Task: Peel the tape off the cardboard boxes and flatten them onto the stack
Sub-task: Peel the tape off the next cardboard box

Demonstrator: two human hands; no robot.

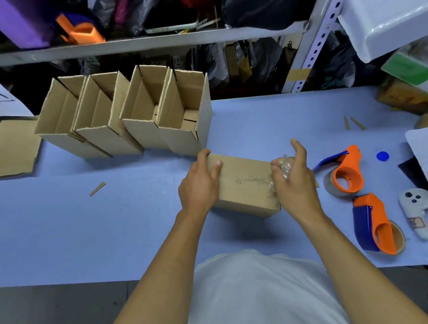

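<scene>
Evidently the person was midway through stripping one box, and the hold on it served that job. The closed cardboard box [244, 182] lay on the blue table [111, 218] right in front of the body, where both arms could reach it without stretching. The left hand [199, 182] gripped its left end, fingers curled over the far edge and thumb on top, apparently to pin the box down so it would not slide toward the pull. The right hand [293, 179] was at the box's right end, its fingers closed round a crumpled wad of clear tape [284, 167], which looked to be gathered in the palm to keep the sticky strip from catching on the cardboard again. Whether any tape was still stuck to the box could not be told.

Four open boxes [129, 112] stood in a row behind, near the shelf, probably queued within easy reach for their turn. Flattened cardboard [6, 147] lay at the table's far left edge, likely the stack, set well apart so it stayed clear of the working space. Two orange tape dispensers [346, 173] rested to the right, just beside the right hand but untouched.
</scene>
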